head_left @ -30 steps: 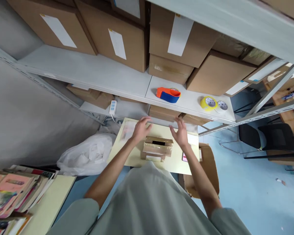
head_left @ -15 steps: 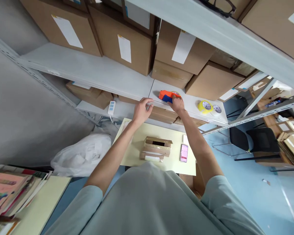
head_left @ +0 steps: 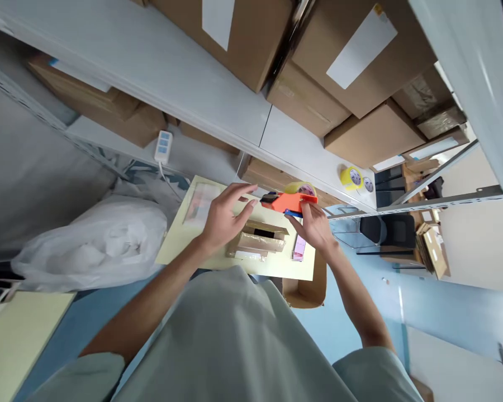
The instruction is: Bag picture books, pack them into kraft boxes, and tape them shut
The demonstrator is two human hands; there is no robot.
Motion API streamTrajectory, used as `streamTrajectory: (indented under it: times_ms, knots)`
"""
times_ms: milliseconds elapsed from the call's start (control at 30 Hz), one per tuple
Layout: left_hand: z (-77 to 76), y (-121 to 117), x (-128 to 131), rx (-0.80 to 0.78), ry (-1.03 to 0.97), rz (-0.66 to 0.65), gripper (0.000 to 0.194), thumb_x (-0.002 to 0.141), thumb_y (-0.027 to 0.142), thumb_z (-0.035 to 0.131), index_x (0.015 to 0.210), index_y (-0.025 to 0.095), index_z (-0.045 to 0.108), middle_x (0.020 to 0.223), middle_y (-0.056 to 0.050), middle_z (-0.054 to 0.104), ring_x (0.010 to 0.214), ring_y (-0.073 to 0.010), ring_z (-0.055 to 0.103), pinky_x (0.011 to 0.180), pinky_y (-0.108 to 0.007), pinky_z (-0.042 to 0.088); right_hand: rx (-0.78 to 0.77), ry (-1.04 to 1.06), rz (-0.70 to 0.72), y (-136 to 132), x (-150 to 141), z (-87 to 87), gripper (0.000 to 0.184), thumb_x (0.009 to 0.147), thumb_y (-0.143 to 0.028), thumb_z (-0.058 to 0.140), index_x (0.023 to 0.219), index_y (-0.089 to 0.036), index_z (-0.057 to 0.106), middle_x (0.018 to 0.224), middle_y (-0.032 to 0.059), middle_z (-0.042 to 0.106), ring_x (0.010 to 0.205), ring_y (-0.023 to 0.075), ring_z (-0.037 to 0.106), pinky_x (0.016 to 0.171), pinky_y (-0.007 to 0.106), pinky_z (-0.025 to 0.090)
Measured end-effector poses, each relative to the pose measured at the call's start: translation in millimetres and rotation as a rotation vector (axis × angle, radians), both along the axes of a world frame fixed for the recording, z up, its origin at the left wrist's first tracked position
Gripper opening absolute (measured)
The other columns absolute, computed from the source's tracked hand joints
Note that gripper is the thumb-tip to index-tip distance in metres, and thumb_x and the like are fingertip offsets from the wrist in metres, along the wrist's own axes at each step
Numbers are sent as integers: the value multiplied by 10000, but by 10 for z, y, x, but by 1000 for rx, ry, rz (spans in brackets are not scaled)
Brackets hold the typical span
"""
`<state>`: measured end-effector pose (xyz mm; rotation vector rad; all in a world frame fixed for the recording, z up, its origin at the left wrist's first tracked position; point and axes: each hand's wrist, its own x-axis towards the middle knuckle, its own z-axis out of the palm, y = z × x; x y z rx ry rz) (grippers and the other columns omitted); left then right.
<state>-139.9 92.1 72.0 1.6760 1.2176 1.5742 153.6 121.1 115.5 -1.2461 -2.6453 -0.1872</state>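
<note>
An orange and blue tape dispenser (head_left: pixel 285 201) with a yellow tape roll (head_left: pixel 300 188) in it is in my right hand (head_left: pixel 316 224), held in front of the shelf edge above the table. My left hand (head_left: pixel 226 216) is open close to the dispenser's left end, thumb and fingers apart and nothing between them. Below the hands, a small cardboard box (head_left: pixel 261 241) lies on the pale yellow table (head_left: pixel 193 237), with a dark gap along its top. A phone (head_left: pixel 299 247) lies to its right, partly under my right hand.
Tape rolls (head_left: pixel 352 177) stand on the right end of the grey shelf (head_left: pixel 235 120), in front of large cartons (head_left: pixel 304 97). A power strip (head_left: pixel 163 146) sits on the lower shelf. A white plastic bag (head_left: pixel 92 240) fills the left, an open carton (head_left: pixel 305 287) the floor at right.
The tape dispenser has come off the shelf in my right hand, nearer to me. My left hand has moved with it and its fingers have spread. The view has turned.
</note>
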Motion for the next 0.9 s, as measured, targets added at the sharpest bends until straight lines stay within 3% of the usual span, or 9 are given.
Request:
streamTrajectory:
  times_ms: [133, 300, 533, 767, 900]
  knots:
    - [-26, -113, -91, 56, -8, -85, 254, 1093, 296, 659, 1328, 283, 752, 1257, -58, 808, 1155, -215, 777, 996, -374, 686, 16, -24, 44, -327, -79, 61, 266, 1160, -430, 549, 1315, -213, 548, 980, 118, 770, 940, 333, 775, 904, 499, 669]
    - [-115, -212, -197, 44, -38, -224, 279, 1066, 228, 631, 1289, 306, 778, 1196, -44, 828, 1121, -221, 787, 1020, -406, 675, -52, -73, 42, -532, -151, 123, 210, 1150, -398, 575, 1273, -228, 567, 934, 93, 750, 892, 321, 752, 886, 507, 668]
    - [-177, -289, -255, -16, -38, -263, 212, 995, 300, 694, 1177, 314, 803, 1108, -37, 839, 1058, -244, 791, 1008, -451, 676, -65, -106, 77, -629, -260, 234, 244, 1145, -392, 590, 1313, -216, 571, 947, 111, 746, 932, 332, 758, 827, 498, 684]
    - [-214, -273, -341, -24, -75, -261, 139, 1017, 314, 686, 1080, 297, 809, 1002, -21, 825, 971, -220, 783, 938, -404, 671, -148, -144, 73, -656, -325, 236, 238, 1133, -381, 593, 1309, -222, 575, 949, 102, 756, 919, 330, 768, 833, 528, 697]
    - [-259, -288, -377, -90, -91, -282, 112, 1007, 349, 710, 1027, 293, 805, 974, -23, 817, 948, -221, 775, 914, -392, 672, -164, -108, 89, -669, -385, 230, 343, 1101, -360, 628, 1398, -211, 547, 978, 106, 781, 952, 334, 781, 871, 528, 703]
